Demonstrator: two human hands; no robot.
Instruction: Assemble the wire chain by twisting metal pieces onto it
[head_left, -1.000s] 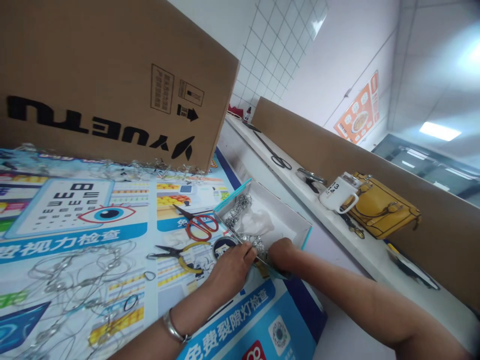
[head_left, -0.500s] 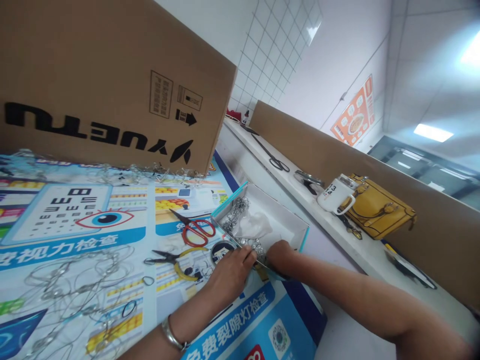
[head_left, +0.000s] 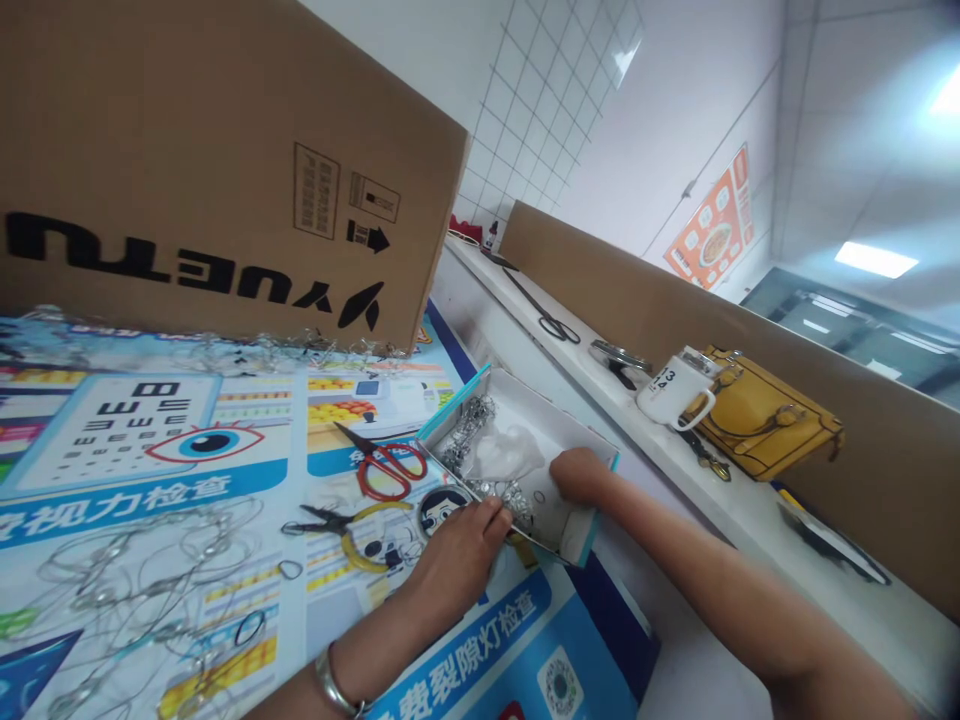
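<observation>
A shallow white box [head_left: 551, 410] with a turquoise edge sits tilted at the table's right side. Silvery metal pieces [head_left: 469, 425] and a crumpled whitish plastic bag [head_left: 506, 452] lie in it. At its near left wall, my left hand [head_left: 466, 545] grips the rim with fingers closed. My right hand [head_left: 579, 474] is inside the box by the right wall, fingers curled; what they hold, if anything, is hidden. A small dark ring [head_left: 539, 497] shows on the box floor beside it. Red-handled scissors [head_left: 390, 470] and yellow-handled pliers [head_left: 364, 530] lie left of the box.
Tangled clear wire strands [head_left: 150, 580] spread over the printed table cover [head_left: 247, 400]. A large cardboard box [head_left: 225, 150] stands at the back left. On the white ledge [head_left: 645, 440] at right are a white mug [head_left: 671, 390], a yellow bag [head_left: 772, 420] and a long scissors-like tool [head_left: 555, 328].
My right hand has moved up and back from the near corner of the box towards its right wall, uncovering the floor there. My left hand stays at the rim.
</observation>
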